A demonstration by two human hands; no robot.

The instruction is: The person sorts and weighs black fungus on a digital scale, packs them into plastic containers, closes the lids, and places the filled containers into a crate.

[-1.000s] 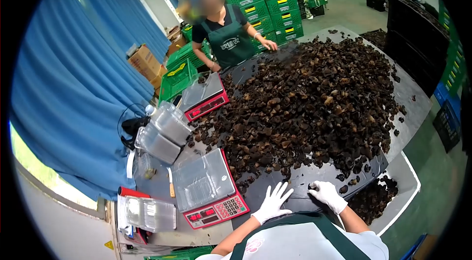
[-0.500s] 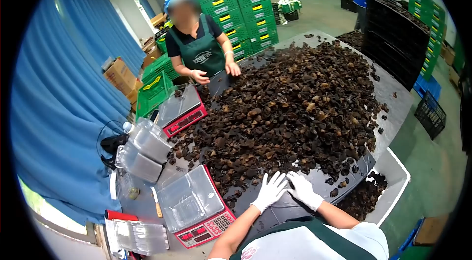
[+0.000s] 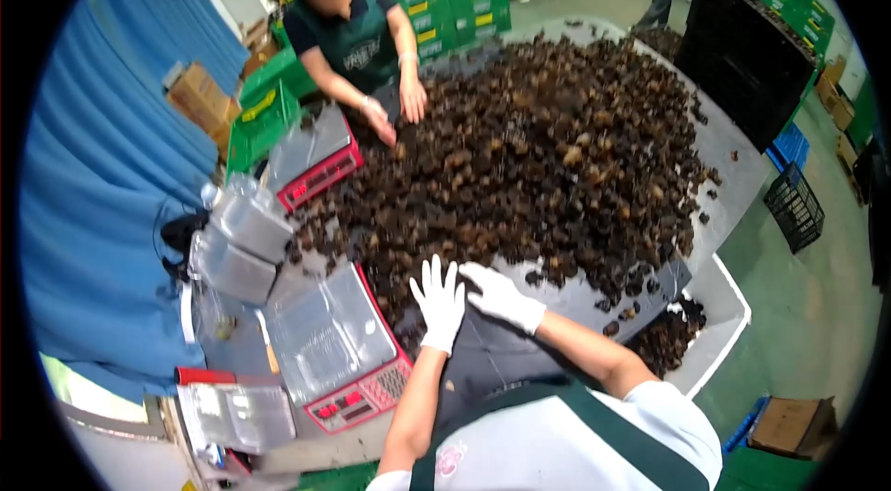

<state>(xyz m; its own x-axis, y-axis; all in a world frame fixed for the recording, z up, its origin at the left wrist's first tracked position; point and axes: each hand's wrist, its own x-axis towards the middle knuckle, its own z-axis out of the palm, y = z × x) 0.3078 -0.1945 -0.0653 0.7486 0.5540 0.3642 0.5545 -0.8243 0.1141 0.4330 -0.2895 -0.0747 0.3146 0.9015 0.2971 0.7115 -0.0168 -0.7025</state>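
Dark brown to black, with paler tan patches, the heap of crinkled pieces [image 3: 529, 157] is blurred enough that single pieces run together, and its lower layers are hidden under the upper ones. The pieces look curled and ragged, slightly shiny in places, thick in the middle and thinning to scattered bits along the edges. The heap spreads over the grey counter [image 3: 733, 199], from about ten o'clock round to two o'clock of the gloved hands, and its near edge lies right at their fingertips.

The left hand [image 3: 439, 305] has its fingers spread and pointing to twelve o'clock. The right hand [image 3: 506, 298] is just beside it at three o'clock, its fingers aimed toward ten; its palm is hidden, so I cannot tell whether it grips anything.

Near eight o'clock of the left hand stands a red scale [image 3: 371, 398] topped by clear plastic; its display is too blurred to read. Another scale [image 3: 320, 180] sits between ten and eleven. At eleven, a co-worker [image 3: 367, 55] reaches both bare hands to the heap's far-left edge. Just past three o'clock of the right hand, a white bin [image 3: 722, 305] holds similar pieces, partly hidden by the counter.
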